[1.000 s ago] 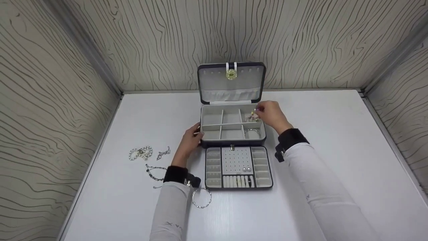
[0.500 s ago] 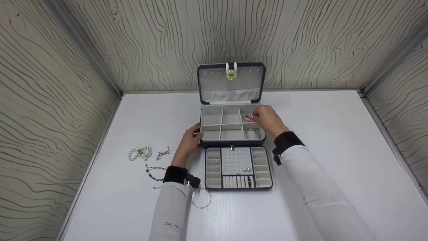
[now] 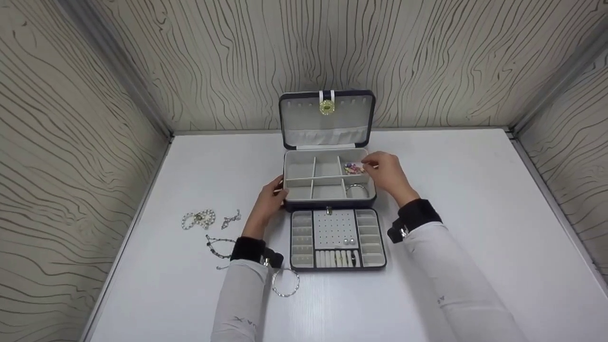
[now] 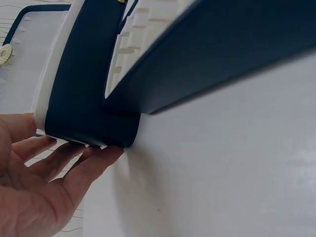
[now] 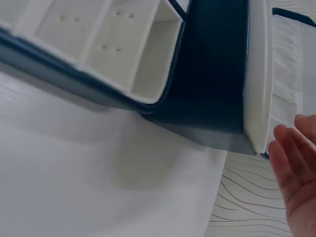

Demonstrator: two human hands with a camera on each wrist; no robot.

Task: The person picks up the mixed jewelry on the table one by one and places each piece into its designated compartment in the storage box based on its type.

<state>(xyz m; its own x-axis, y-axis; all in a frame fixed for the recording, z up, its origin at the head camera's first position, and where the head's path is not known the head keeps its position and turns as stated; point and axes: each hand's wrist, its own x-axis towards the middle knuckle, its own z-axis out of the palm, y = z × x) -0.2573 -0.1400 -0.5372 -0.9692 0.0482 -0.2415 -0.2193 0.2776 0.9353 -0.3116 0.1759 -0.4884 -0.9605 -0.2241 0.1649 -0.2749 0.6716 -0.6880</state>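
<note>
A dark blue jewelry box [image 3: 331,204] with a raised lid stands at the table's back; six-way dividers split its pale interior. My left hand [image 3: 270,203] rests against the box's left side, its fingers extended along the wall and the thumb near the rim, as the left wrist view shows. My right hand [image 3: 387,175] hovers at the right rim with relaxed fingers, holding nothing. A colorful beaded bracelet [image 3: 353,169] lies in the back right compartment. In front of it, a silver bangle [image 3: 357,191] sits in the front right compartment.
A jewelry tray [image 3: 337,232] with pearl earrings [image 3: 349,241] and rings in its slots lies before the box. Leftward lie pearl bracelets [image 3: 198,219], a silver chain piece [image 3: 231,219] and a dark beaded bracelet [image 3: 219,247]. Another bangle [image 3: 286,282] is near the left sleeve.
The colorful beaded bracelet has come down into the back right compartment, and the right hand has let it go and drawn slightly right. The left hand stays at the box.
</note>
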